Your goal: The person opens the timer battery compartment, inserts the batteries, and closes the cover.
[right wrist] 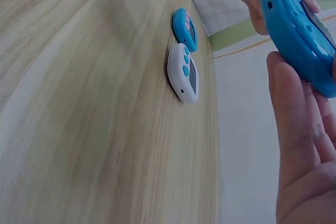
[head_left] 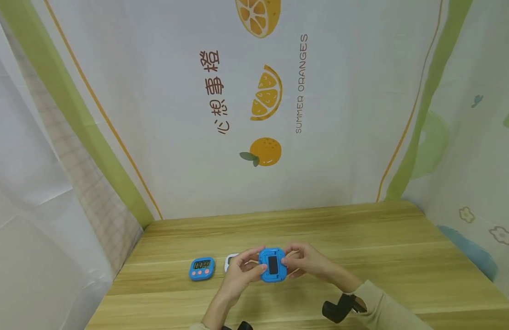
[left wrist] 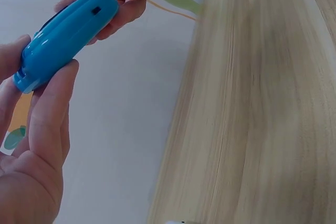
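Both hands hold a blue digital timer above the table, its back with a dark rectangular panel turned toward the head camera. My left hand pinches its left edge, thumb on the near face and fingers behind. On the opposite edge, my right hand grips it between thumb and fingers. The left wrist view shows the rounded blue side of the held timer with a small dark slot. A white timer with blue buttons lies on the table, partly hidden by my left hand in the head view.
Left of the hands, another blue timer with pink buttons lies face up, its display reading zeros. The wood-grain table ends at a white curtain printed with oranges. Dark wrist mounts sit on the forearms.
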Available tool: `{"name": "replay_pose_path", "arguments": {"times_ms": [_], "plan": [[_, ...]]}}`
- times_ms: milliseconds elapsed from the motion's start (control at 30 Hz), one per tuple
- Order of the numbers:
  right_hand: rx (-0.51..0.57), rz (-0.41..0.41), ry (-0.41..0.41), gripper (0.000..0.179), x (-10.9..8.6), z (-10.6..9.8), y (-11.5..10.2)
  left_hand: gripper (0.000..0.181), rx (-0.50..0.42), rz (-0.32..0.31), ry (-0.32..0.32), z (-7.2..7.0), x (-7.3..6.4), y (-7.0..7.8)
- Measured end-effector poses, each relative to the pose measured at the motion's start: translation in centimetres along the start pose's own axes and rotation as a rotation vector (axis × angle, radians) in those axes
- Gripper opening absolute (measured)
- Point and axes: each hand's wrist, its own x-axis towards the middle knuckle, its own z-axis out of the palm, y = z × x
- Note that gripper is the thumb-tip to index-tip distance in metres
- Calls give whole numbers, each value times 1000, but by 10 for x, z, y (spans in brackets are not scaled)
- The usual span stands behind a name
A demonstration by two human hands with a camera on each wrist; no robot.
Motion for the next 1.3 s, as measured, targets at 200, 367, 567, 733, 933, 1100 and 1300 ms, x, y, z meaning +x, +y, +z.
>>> {"name": "replay_pose_path", "arguments": {"times_ms": [200,367,567,733,933,1100,1300], "plan": [[-34,-21,18,28,-1,3,-2,48,3,1,-9,-1,0,0],[-51,-10,72,32,-2,4,-2,47,6,3,-8,0,2,0],[-54,-4,125,38,-2,5,1,49,1,25,-3,2,6,-3],[-15,5,65,37,-2,7,5,50,-3,40,33,4,6,-4],[-12,-59,83,40,-3,10,5,51,-28,41,56,6,6,-4],[-76,-107,160,37,-4,12,2,46,12,57,65,4,7,-6],[-146,-198,235,33,-4,10,1,40,66,80,106,2,8,-8]]}}
